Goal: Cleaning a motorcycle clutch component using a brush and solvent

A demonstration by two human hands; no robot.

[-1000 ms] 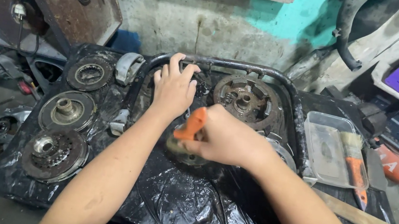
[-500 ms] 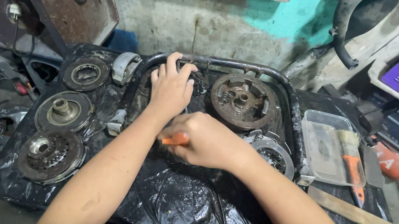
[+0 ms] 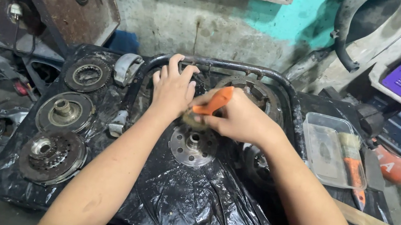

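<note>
Right hand [image 3: 243, 118] closed around orange-handled brush [image 3: 211, 104]; left hand [image 3: 173, 87] spread flat; second brush [image 3: 354, 154] in clear tray [image 3: 320, 149].

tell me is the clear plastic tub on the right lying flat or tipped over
Flat. The clear tub sits open side up on the black sheeting, and a second orange-handled brush rests across it.

The right hand [image 3: 242, 119] hides most of the orange-handled brush [image 3: 211, 106]; bristles perhaps blurred.
</note>
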